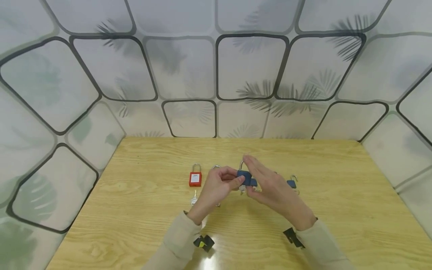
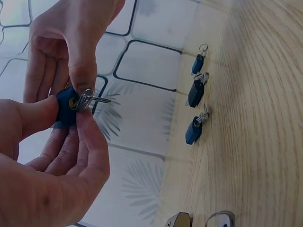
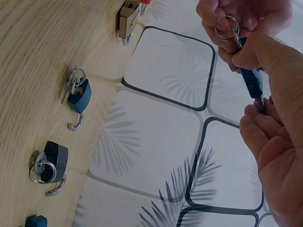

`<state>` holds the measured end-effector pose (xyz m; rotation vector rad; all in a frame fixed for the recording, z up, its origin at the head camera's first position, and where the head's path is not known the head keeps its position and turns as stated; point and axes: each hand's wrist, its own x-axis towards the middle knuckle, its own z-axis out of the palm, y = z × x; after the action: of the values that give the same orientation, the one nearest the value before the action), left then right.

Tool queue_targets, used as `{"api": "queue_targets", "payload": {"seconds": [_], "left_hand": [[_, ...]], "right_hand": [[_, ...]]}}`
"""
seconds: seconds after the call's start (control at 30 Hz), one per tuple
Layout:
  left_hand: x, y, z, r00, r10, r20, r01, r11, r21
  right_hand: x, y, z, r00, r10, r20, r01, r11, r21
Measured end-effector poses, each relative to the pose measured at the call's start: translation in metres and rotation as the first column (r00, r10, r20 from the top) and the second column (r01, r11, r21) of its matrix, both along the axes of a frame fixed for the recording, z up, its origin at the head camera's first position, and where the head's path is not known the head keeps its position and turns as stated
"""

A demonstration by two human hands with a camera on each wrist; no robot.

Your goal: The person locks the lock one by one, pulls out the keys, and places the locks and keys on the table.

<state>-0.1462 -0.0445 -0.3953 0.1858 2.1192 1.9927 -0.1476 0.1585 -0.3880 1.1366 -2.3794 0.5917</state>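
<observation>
In the head view my left hand (image 1: 216,187) pinches a blue padlock (image 1: 243,177) between thumb and fingers. Its silver shackle points up. A key on a ring (image 2: 86,100) sticks out of the keyhole in the left wrist view. My right hand (image 1: 275,189) holds the same padlock from the other side, fingertips at the shackle and thumb near the keyhole end. Three more blue padlocks stand on the table with keys in them; the right wrist view shows one blue padlock (image 3: 80,98) and a darker one (image 3: 57,160), their shackles swung open.
Left of the hands lies a red padlock (image 1: 195,179) with a white label, and a key (image 1: 194,198) in front of it. A brass padlock (image 3: 127,20) is partly hidden behind my left hand in the head view. A patterned curtain (image 1: 189,67) borders the wooden table (image 1: 135,225).
</observation>
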Motion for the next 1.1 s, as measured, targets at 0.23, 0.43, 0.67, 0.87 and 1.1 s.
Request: {"api": "queue_targets", "payload": {"seconds": [0.23, 0.43, 0.67, 0.87, 1.1], "left_hand": [[0.0, 0.0, -0.004, 0.999, 0.001, -0.039, -0.003, 0.998, -0.057], [0.0, 0.0, -0.007, 0.999, 0.005, -0.042, -0.008, 0.997, -0.071], [0.0, 0.0, -0.009, 0.999, 0.011, -0.039, -0.014, 0.996, -0.084], [0.001, 0.0, -0.009, 0.999, 0.036, -0.029, -0.038, 0.995, -0.089], [0.001, -0.001, -0.011, 0.999, 0.046, -0.017, -0.047, 0.995, -0.09]], "right_hand": [[0.0, 0.0, -0.005, 0.999, -0.001, -0.039, 0.001, 1.0, 0.007], [-0.001, 0.0, -0.008, 0.996, -0.008, -0.083, 0.011, 0.999, 0.033], [0.0, 0.0, -0.011, 0.996, -0.012, -0.086, 0.016, 0.999, 0.046], [0.001, -0.002, -0.012, 0.998, -0.011, -0.065, 0.016, 0.997, 0.07], [0.0, -0.003, -0.013, 0.999, -0.006, -0.043, 0.009, 0.998, 0.059]]}}
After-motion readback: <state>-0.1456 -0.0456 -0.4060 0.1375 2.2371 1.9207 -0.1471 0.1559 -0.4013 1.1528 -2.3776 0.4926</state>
